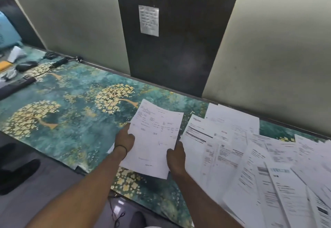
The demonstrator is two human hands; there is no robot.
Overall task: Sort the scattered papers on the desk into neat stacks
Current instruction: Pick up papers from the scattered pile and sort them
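- So here's what we've got: a white printed sheet of paper [155, 138] held up a little above the desk and slightly tilted. We'll use it as the reference for everything else.
- The left hand [124, 140] grips the sheet's left edge, fingers curled round it. There's a thin black band [121, 147] on that wrist.
- The right hand [176, 157] holds the sheet at its lower right edge. The thumb lies along the paper, and the rest of the fingers are tucked behind it where we can't see them.
- A sliver of white pokes out past the sheet's lower edges, so it might be more than one page. We honestly can't tell.
- Just to the right of the sheet is the mess of scattered white printed papers [250, 156]. They overlap at all angles and run off toward the right end of the desk.
- Under the sheet and spreading out to its left is the teal desk cover with gold tree patterns [71, 120].
- Behind the sheet, up on the wall, is a dark vertical panel [179, 57] with a small grey notice [148, 20] stuck on it. The text is too blurry for us to read.
- Way off to the left of the sheet, at the back of the desk, sits a black computer mouse [26, 65]. A long dark keyboard-looking thing [16, 86] is just in front of it, and a light blue box [8, 30] is behind it.
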